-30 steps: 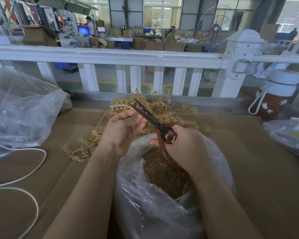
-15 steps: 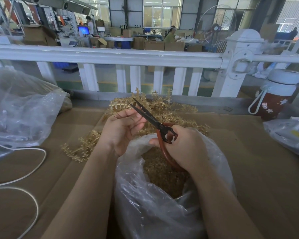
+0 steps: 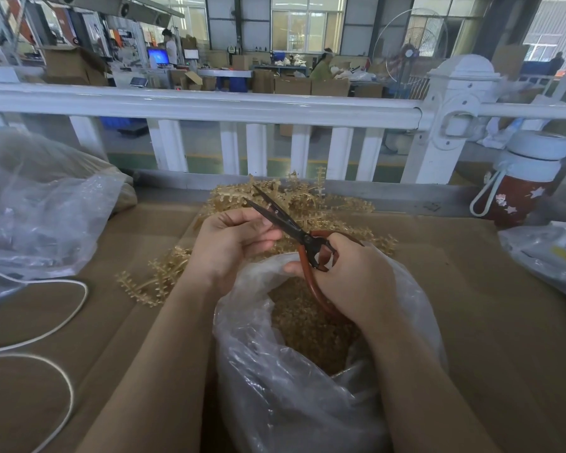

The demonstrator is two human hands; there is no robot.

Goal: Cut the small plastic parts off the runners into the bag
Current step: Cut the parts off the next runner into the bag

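— Firstly, item one, the grip?
— Right hand (image 3: 350, 276), fingers curled through the red loop handles of the scissors (image 3: 294, 235); dark blades slightly parted, pointing far-left. Left hand (image 3: 232, 243), fingers curled, pinching something small against the blades; what it pinches is hidden.

— Item two, beneath?
— Clear plastic bag (image 3: 307, 397), mouth open, directly under both hands, holding a heap of cut tan parts (image 3: 307, 322).

— Item three, stock?
— Pile of tan runners (image 3: 307, 201) on the cardboard-covered table (image 3: 504, 322), just beyond the hands, spilling near-left.

— Surroundings?
— Second clear bag (image 3: 40, 207) far left; white cord (image 3: 46, 322) near left; red bottle (image 3: 520, 181) with white lid far right; white railing (image 3: 209, 106) behind.
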